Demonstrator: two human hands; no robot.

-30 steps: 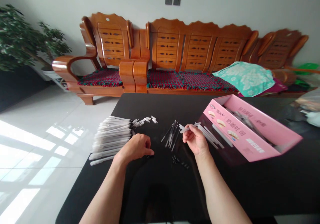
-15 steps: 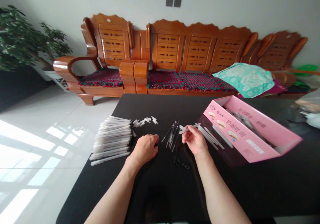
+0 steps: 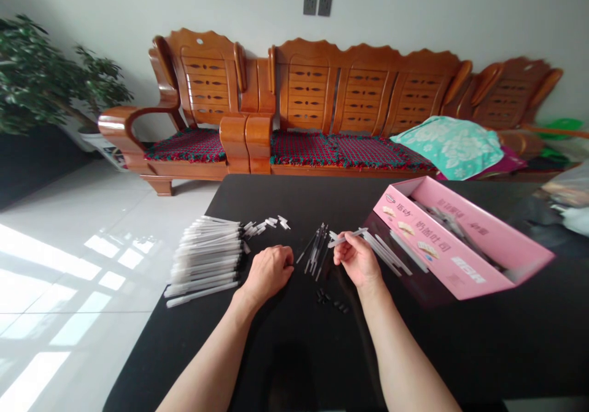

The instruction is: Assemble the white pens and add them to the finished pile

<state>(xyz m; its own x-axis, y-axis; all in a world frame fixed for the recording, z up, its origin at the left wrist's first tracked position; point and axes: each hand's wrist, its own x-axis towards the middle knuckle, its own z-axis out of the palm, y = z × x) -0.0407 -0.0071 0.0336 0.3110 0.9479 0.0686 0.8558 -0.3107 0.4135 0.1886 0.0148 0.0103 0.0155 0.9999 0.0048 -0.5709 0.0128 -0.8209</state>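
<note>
My right hand [image 3: 359, 259] pinches a white translucent pen barrel [image 3: 347, 238] between thumb and fingers, just above the table. Resting on the table to the left, my left hand [image 3: 270, 270] has its fingers curled in; whatever they may hold is hidden. Between the hands lie several thin dark pen refills [image 3: 315, 249]. Small black plugs [image 3: 332, 300] are scattered nearer to me. Beyond my left hand, small white pen parts [image 3: 267, 224] lie loose. More white barrels [image 3: 383, 252] lie to the right of my right hand.
A large row of white pens [image 3: 205, 259] covers the table's left side. At the right stands a pink open box [image 3: 430, 246] with more pen parts inside. Behind the black table [image 3: 294, 197] is a wooden sofa [image 3: 308, 102] with a turquoise cloth [image 3: 453, 145].
The curled fingers of my left hand have shifted slightly, closing a small gap by the thumb. My right hand holds the barrel in almost the same place.
</note>
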